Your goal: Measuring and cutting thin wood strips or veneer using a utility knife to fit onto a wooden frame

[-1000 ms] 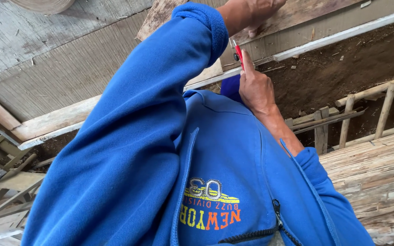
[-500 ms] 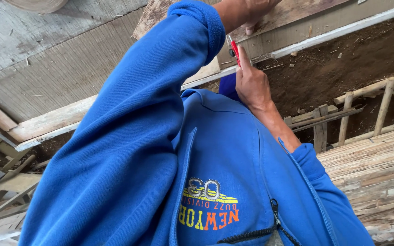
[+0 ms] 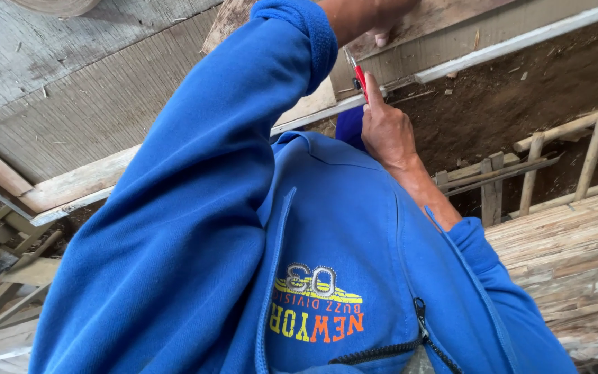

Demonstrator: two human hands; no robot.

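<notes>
Right hand [image 3: 385,131], shifted slightly toward 9 o'clock, grips a red pencil [image 3: 359,73] against the board [image 3: 444,28]; left hand [image 3: 375,17] presses flat on it.

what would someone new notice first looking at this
The bright blue hooded sweatshirt fills most of the view, its left sleeve stretching up to the left hand pressed on a wooden board at the top. Just below, the right hand holds a red pencil against the board's edge.
</notes>
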